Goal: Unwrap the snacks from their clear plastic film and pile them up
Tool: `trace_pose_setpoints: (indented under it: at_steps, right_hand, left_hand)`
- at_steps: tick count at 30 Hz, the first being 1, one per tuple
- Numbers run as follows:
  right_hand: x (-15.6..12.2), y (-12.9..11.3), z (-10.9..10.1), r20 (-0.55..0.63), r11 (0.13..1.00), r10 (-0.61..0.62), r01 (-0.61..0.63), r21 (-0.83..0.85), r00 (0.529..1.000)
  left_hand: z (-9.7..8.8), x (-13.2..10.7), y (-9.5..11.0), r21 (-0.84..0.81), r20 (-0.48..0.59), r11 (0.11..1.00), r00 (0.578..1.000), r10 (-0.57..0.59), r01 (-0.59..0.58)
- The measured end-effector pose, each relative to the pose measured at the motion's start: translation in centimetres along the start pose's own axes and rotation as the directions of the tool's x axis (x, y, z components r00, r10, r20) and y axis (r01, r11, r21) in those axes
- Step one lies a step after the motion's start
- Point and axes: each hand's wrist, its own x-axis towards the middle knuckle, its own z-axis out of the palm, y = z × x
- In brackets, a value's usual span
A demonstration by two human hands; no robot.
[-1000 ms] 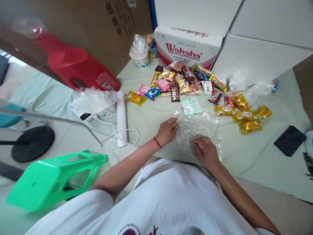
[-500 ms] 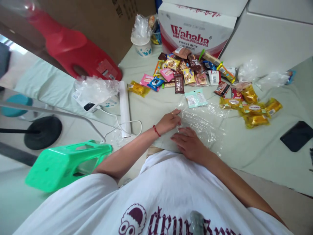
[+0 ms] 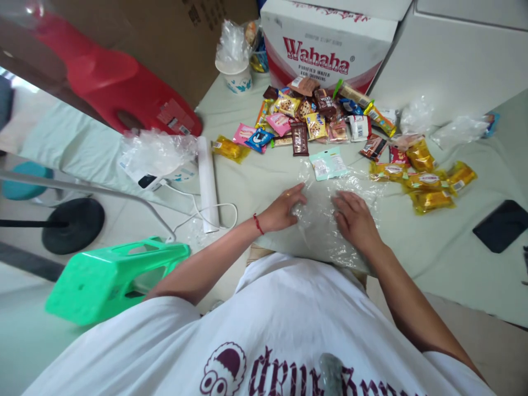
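Observation:
A clear plastic bag (image 3: 317,231) lies flat on the pale green tabletop (image 3: 429,247) just in front of me. My left hand (image 3: 282,210) rests on its left edge with the fingers stretched forward. My right hand (image 3: 355,218) lies palm down on the bag's right part, fingers flat and apart. Neither hand grips anything. Just beyond the bag sits a small mint-green packet (image 3: 329,164).
A heap of wrapped snacks (image 3: 307,118) spreads across the table's far side, with yellow packets (image 3: 429,181) at right. Behind stand a Wahaha carton (image 3: 325,47) and a paper cup (image 3: 236,77). A white sealer bar (image 3: 207,184), crumpled plastic (image 3: 159,151), a red stool (image 3: 124,88), a green stool (image 3: 111,278) lie left; a black phone (image 3: 499,225) right.
My right hand slid from the bag's near left edge across to its right side, flattening it. My left hand stayed on the left edge. The camera shifted slightly.

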Motion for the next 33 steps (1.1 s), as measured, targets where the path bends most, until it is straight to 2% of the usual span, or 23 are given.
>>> trace_pose_setpoints:
  at_steps: [4, 7, 11, 12, 14, 16, 18, 21, 23, 25, 27, 28, 29, 31, 32, 33]
  right_hand:
    - [-2.0, 1.3, 0.0, 0.023, 0.990, 0.066, -0.062, -0.123, 0.998]
    - [-4.1, 0.3, -0.5, 0.001, 0.980, 0.102, -0.101, -0.172, 0.995]
    - [-5.9, -1.9, -2.4, -0.042, 0.968, 0.119, -0.126, -0.217, 0.992]
    - [-6.0, -2.4, -2.9, -0.032, 0.969, 0.100, -0.105, -0.225, 0.994]
    - [-5.5, -3.1, -3.9, 0.070, 0.975, -0.006, 0.021, -0.219, 0.998]
    - [-4.6, -3.8, -4.2, 0.248, 0.960, -0.174, 0.220, -0.172, 0.953]
    - [-3.4, -4.4, -3.8, 0.402, 0.920, -0.314, 0.380, -0.093, 0.860]
    - [-1.8, -5.5, -2.1, 0.528, 0.888, -0.402, 0.460, 0.024, 0.748]
    - [-0.9, -6.5, -0.7, 0.578, 0.895, -0.390, 0.443, 0.053, 0.717]
    - [0.0, -7.7, 0.5, 0.611, 0.920, -0.311, 0.393, -0.001, 0.728]
    - [1.0, -9.0, 1.4, 0.619, 0.946, -0.179, 0.307, -0.107, 0.765]
    - [1.6, -9.6, 1.7, 0.609, 0.954, -0.103, 0.250, -0.162, 0.786]
    - [2.3, -10.2, 2.0, 0.591, 0.959, -0.031, 0.191, -0.210, 0.806]
    - [3.8, -11.0, 2.5, 0.540, 0.958, 0.082, 0.084, -0.276, 0.838]
    - [4.7, -11.2, 2.8, 0.513, 0.955, 0.127, 0.036, -0.296, 0.849]
    - [5.5, -11.4, 3.1, 0.490, 0.952, 0.165, -0.008, -0.306, 0.856]
  left_hand:
    - [-1.6, -0.9, -0.8, 0.069, 0.167, 0.994, 0.983, 0.070, -0.083]
    - [-2.5, -0.9, -1.2, 0.060, 0.253, 0.992, 0.963, 0.096, -0.115]
    - [-2.9, -0.2, -0.7, 0.089, 0.279, 0.991, 0.957, 0.073, -0.101]
    - [-2.9, 0.1, -0.5, 0.122, 0.277, 0.988, 0.959, 0.057, -0.094]
    - [-2.8, 0.6, 0.0, 0.205, 0.286, 0.973, 0.957, 0.043, -0.105]
    - [-2.9, 1.4, 0.2, 0.281, 0.343, 0.947, 0.938, 0.051, -0.154]
    - [-3.3, 2.4, 0.2, 0.326, 0.411, 0.919, 0.909, 0.075, -0.224]
    - [-4.4, 4.4, -0.1, 0.373, 0.410, 0.883, 0.904, 0.119, -0.285]
    - [-5.4, 5.6, -0.2, 0.412, 0.346, 0.866, 0.928, 0.139, -0.284]
    - [-6.4, 6.2, -0.1, 0.451, 0.231, 0.860, 0.962, 0.144, -0.237]
    - [-7.0, 5.8, 0.5, 0.472, 0.037, 0.869, 0.988, 0.149, -0.148]
    - [-7.0, 5.2, 1.1, 0.462, -0.100, 0.883, 0.983, 0.152, -0.089]
    - [-6.8, 4.5, 1.8, 0.427, -0.258, 0.904, 0.954, 0.149, -0.026]
    - [-5.6, 2.8, 3.6, 0.276, -0.537, 0.959, 0.838, 0.099, 0.063]
    - [-4.7, 2.0, 4.5, 0.173, -0.622, 0.981, 0.781, 0.043, 0.083]
    - [-3.8, 1.4, 5.3, 0.069, -0.626, 0.995, 0.780, -0.017, 0.077]
